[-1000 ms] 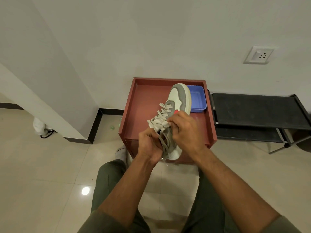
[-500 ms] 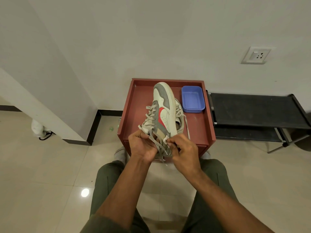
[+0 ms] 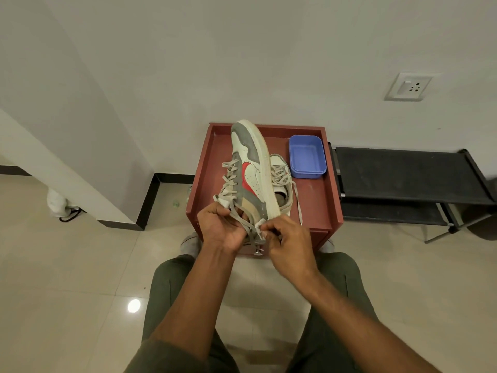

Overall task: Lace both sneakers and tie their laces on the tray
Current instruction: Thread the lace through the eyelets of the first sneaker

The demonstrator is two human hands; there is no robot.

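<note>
Left hand, fingers curled, gripping the grey lace and the collar end of the held sneaker. Right hand, at 3 o'clock of the left and just beside it, pinching the heel tab and a lace end between thumb and fingertips. Both hands raised at the near edge of the tray, directly above the knees.

Held sneaker: white and grey with a red side mark, turned on its side, sole edge facing 3 o'clock, toe pointing to 12 o'clock, heel seated between the two hands. Laces threaded through the eyelets along the 9 o'clock side; loose ends trailing down toward the hands at 6 o'clock.

Second sneaker: resting on the tray floor, at 1 o'clock of the right hand, largely hidden behind the held shoe; opening facing up, one lace end trailing toward the tray's near edge.

Tray: red-brown, raised rim, set on a cabinet of matching colour against the wall. Blue plastic tub in the tray's far right corner, at 1 o'clock of the second sneaker, close to it; contact between them cannot be told.

Black low rack at 3 o'clock of the tray, just beside it. Wall socket above the rack, at 2 o'clock.
</note>
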